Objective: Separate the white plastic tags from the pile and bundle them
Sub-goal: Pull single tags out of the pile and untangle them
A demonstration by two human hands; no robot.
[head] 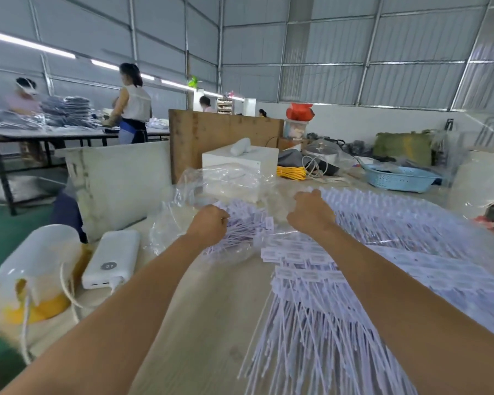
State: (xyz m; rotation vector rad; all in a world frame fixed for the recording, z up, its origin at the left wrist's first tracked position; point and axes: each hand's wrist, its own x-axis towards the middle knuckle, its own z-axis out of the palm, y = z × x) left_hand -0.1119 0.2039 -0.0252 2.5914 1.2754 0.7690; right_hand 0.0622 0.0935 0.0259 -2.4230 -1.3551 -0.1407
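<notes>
A big pile of white plastic tags (411, 223) covers the right half of the table (206, 323), their thin tails fanning toward me. Near the middle, a smaller bunch of tags (248, 223) lies on a clear plastic bag (211, 181). My left hand (208, 223) is curled and grips this bunch at its left end. My right hand (311, 212) reaches into the far left edge of the big pile with its fingers bent down among the tags; whether it holds any is hidden.
A white power bank (111, 258) with a cable and a white-and-yellow container (37, 269) sit at the left table edge. Behind stand a white box (240, 161), yellow cable (291, 171) and a blue basket (399, 178). People work at a far table on the left.
</notes>
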